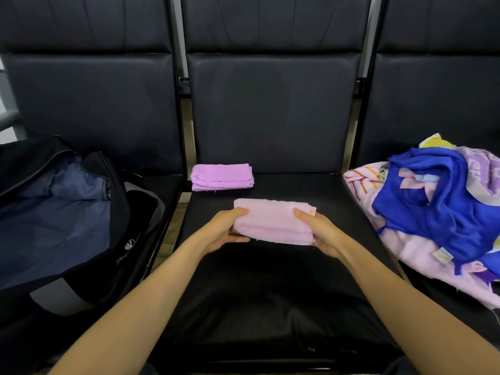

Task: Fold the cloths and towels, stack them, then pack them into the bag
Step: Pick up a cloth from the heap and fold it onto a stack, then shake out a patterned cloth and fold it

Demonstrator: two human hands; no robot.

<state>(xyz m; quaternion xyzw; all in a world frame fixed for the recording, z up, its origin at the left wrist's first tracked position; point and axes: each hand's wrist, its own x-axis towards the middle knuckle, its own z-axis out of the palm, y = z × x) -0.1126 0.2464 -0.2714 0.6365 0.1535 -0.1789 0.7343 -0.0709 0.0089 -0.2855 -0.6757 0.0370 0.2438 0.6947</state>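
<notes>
A folded pale pink towel (273,221) is held just above the middle black seat (270,293). My left hand (230,230) grips its left end, thumb on top and fingers underneath. My right hand (318,230) grips its right end the same way. Behind it, at the seat's back left corner, lies a folded purple towel (221,176). On the left seat an open black bag (67,226) with a blue lining lies unzipped. On the right seat sits a loose pile of unfolded cloths (438,207), a bright blue cloth on top of pink and patterned ones.
Three black padded seats stand in a row, with tall backrests (270,104) behind them. Narrow gaps with metal frame parts separate the seats. A grey armrest (8,117) shows at the far left edge.
</notes>
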